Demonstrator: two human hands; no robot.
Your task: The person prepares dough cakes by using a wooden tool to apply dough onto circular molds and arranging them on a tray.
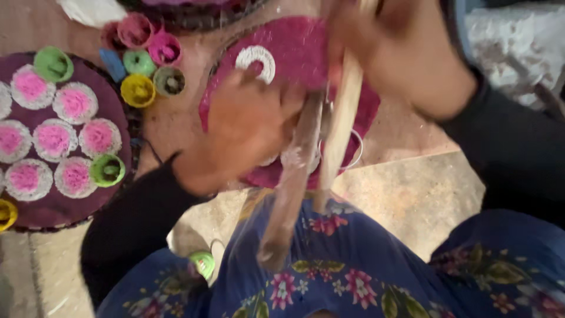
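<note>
Two bare hands worked over a round magenta disc with a powdery surface (300,53), which lay on the ground in front of the person's knees and carried one white ring-shaped mark (256,60) near its far edge. The left hand (247,132), blurred by motion, lay knuckles-up over the near half of the disc with its fingers curled inward; whether they pinched anything could not be told. The right hand (400,56) was raised above the disc's right edge, closed around the upper end of a pale wooden stick (340,126) that slanted down toward the lap. A second, darker brown stick (291,194) ran beside it, tilted the same way, its lower end over the blue floral skirt (329,277); which hand held it was unclear. Both forearms wore black sleeves. To the left sat a dark maroon round tray (59,206) bearing about seven white-rimmed pink discs (54,139), with two green cups at its edge. Between the tray and the disc clustered six small round cups: two pink (136,29), one blue, one green, one yellow (138,90) and one olive.
</note>
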